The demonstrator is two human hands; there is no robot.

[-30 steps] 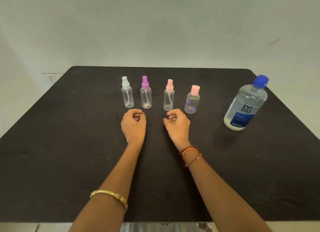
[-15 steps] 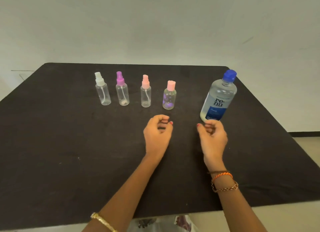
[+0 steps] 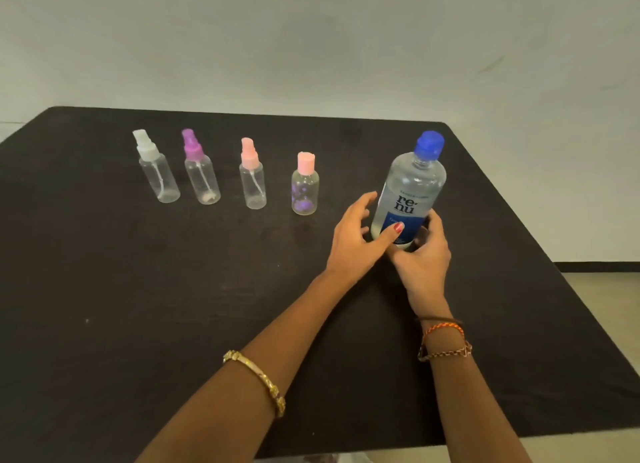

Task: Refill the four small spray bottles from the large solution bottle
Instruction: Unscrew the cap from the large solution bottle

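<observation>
We've got both hands at the base of the large solution bottle, left hand spread, right hand cupping it; near-full, probably heavy and slick, so grip mid-label.

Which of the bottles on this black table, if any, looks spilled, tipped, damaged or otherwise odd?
Nothing is spilled or tipped. One oddity: the short clear bottle with the plain pink cap has purple blotches inside or on it and no visible spray nozzle, unlike the three taller clear spray bottles left of it. The large clear solution bottle with the blue cap stands upright, still capped.
</observation>
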